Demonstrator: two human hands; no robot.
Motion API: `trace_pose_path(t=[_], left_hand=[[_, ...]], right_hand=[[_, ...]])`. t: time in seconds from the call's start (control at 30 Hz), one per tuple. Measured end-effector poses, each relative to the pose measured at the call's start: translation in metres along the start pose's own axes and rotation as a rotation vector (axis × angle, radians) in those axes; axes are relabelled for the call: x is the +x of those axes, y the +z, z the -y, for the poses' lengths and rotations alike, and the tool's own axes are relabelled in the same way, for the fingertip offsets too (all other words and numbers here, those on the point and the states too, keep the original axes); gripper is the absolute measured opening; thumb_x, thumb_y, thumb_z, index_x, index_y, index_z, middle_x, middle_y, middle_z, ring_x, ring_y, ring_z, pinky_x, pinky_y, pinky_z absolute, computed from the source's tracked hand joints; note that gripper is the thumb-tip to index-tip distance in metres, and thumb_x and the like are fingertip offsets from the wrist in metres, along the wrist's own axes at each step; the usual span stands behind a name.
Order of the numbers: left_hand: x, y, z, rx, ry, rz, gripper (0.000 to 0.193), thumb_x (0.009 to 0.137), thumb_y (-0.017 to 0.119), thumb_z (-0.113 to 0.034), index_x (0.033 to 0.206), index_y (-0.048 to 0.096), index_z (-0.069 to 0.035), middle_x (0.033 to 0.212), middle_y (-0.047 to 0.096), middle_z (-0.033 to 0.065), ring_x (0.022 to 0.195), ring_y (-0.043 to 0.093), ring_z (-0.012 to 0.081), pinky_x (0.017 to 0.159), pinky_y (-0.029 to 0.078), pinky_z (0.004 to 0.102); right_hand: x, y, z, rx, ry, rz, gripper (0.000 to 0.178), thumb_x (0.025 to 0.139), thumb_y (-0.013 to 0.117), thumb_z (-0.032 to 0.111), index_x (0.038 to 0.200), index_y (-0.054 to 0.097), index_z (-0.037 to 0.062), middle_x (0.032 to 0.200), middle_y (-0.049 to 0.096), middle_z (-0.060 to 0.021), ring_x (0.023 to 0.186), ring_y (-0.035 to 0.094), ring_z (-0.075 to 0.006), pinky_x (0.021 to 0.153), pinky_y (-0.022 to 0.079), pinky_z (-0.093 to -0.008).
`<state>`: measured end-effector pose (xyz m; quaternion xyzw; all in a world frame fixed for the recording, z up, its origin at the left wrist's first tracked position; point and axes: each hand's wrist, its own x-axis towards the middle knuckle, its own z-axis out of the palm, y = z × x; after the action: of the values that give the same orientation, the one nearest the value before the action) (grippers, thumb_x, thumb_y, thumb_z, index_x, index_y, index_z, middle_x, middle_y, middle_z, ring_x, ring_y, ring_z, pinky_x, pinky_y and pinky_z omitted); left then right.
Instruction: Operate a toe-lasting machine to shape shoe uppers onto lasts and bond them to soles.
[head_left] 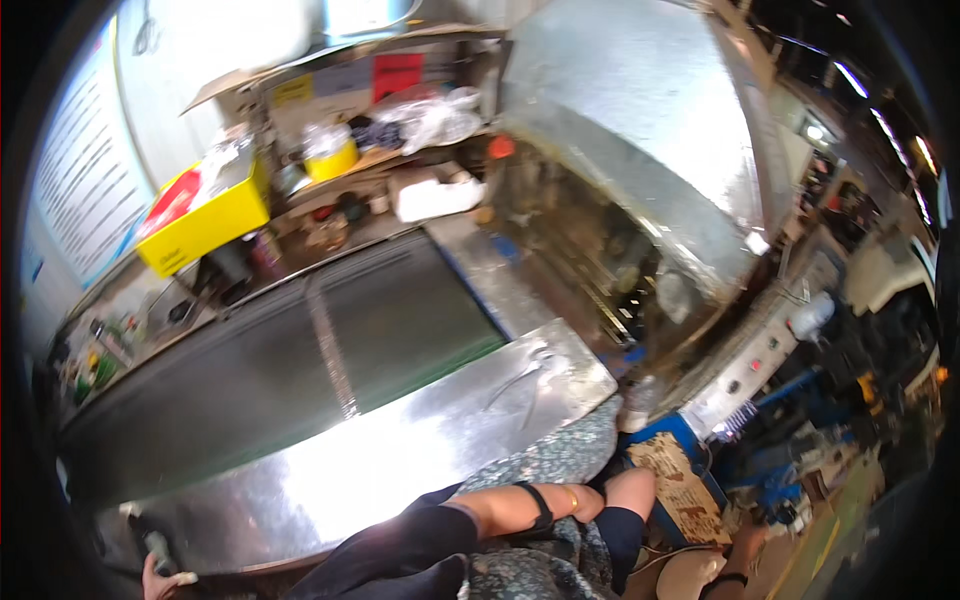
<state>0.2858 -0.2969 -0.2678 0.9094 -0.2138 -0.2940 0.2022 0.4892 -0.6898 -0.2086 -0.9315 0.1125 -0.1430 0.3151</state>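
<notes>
A forearm with a black strap and a thin bracelet runs rightward across patterned cloth (540,460); I take the hand at its end for my left hand (588,502). Its blurred fingers lie beside bare skin and dark navy cloth (622,545). Lower right, by a rounded beige thing (690,575), is what looks like my right hand (748,548), with a black band below it. Blur hides its fingers. At the lower left edge another hand (162,580), whose I cannot tell, is next to a dark handle-like thing (152,535) on the metal ledge (380,470).
Beyond the ledge stretches a dark conveyor belt (390,310). Behind it stand a yellow box (215,215) and a shelf with a white tray (435,195). A large metal hood (640,110) rises at the right. A blue crate (715,490) holds a stained board.
</notes>
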Motion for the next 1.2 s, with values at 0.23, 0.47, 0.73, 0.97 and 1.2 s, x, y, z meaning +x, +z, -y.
trace_pose_path(t=[0.23,0.47,0.73,0.97,1.2], left_hand=[[0.008,0.007,0.014,-0.120,0.095,-0.265,0.028,0.081,0.059,-0.015,0.105,0.066,-0.003,0.102,0.067,0.0195,0.094,0.065,0.0339,0.080,0.050,0.0434],[-0.280,-0.101,0.017,-0.308,-0.450,-1.138,0.038,0.085,0.062,-0.023,0.120,0.058,-0.007,0.111,0.063,0.0188,0.101,0.060,0.0374,0.086,0.048,0.0443],[-0.506,0.064,0.025,-0.494,-1.467,-0.726,0.092,0.065,0.076,-0.059,0.129,0.048,0.001,0.119,0.061,0.0231,0.108,0.060,0.0404,0.089,0.049,0.0418],[-0.455,0.052,0.054,-0.318,-1.773,-0.513,0.106,0.059,0.077,-0.059,0.128,0.038,0.011,0.108,0.066,0.0208,0.097,0.068,0.0298,0.082,0.054,0.0357],[-0.521,0.087,0.139,-0.845,-1.335,-0.535,0.042,0.060,0.084,-0.021,0.094,0.069,0.000,0.088,0.070,0.0123,0.078,0.068,0.0235,0.065,0.058,0.0329]], right_hand=[[-0.007,-0.010,0.045,-0.231,0.136,0.077,0.062,0.077,0.071,0.041,0.118,0.059,-0.0043,0.117,0.061,-0.0270,0.105,0.060,-0.0421,0.089,0.049,-0.0532],[0.024,0.017,-0.017,-0.267,-0.055,0.035,0.065,0.080,0.066,0.047,0.119,0.059,-0.0044,0.107,0.064,-0.0298,0.095,0.063,-0.0443,0.077,0.051,-0.0510],[0.021,0.028,-0.024,-0.118,-0.228,0.000,0.058,0.081,0.069,0.030,0.129,0.050,0.0027,0.118,0.060,-0.0244,0.107,0.058,-0.0422,0.086,0.048,-0.0471],[0.002,-0.001,-0.001,-0.223,0.040,-0.031,0.050,0.079,0.066,0.032,0.115,0.052,0.0003,0.103,0.064,-0.0272,0.099,0.060,-0.0438,0.081,0.049,-0.0490],[-0.088,-0.034,0.066,-0.036,-0.405,-0.288,0.045,0.076,0.068,0.009,0.116,0.051,-0.0019,0.124,0.052,-0.0247,0.117,0.047,-0.0432,0.099,0.039,-0.0460]])
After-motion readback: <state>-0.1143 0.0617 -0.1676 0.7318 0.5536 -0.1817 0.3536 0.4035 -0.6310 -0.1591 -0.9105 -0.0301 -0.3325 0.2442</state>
